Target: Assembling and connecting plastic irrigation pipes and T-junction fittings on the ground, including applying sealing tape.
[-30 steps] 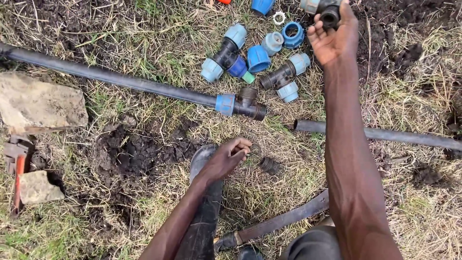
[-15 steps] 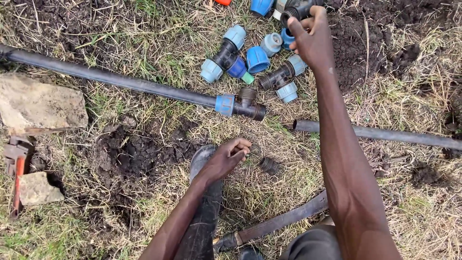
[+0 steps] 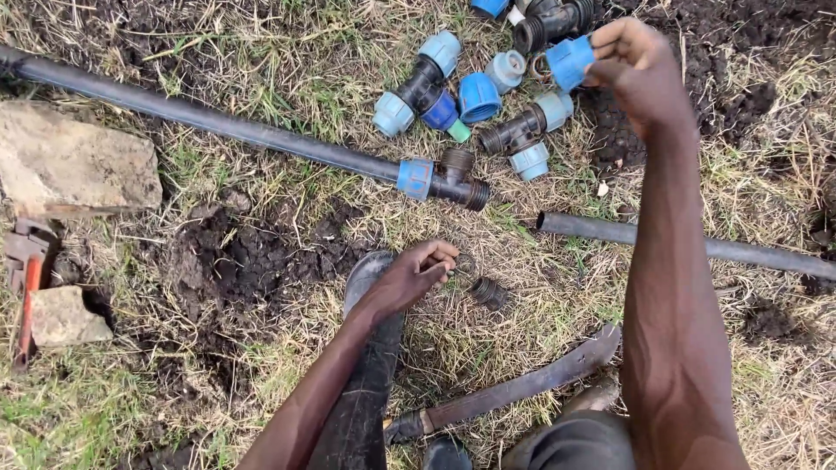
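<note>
The right hand point(image 3: 640, 74) grips a blue plastic pipe-fitting nut point(image 3: 570, 61) above scattered blue-capped black couplings point(image 3: 522, 135), while the left hand point(image 3: 409, 278) rests near a small black threaded piece point(image 3: 489, 293) on dry grass point(image 3: 287, 78).

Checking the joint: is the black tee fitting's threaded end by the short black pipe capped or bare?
Bare. The black tee fitting shows exposed threads there, no blue nut; the short black pipe lies apart.

Open grass lies between the two pipe ends – the long black pipe point(image 3: 218, 126) and short pipe point(image 3: 688, 244). Fittings point(image 3: 470, 96) crowd the ground beyond.
</note>
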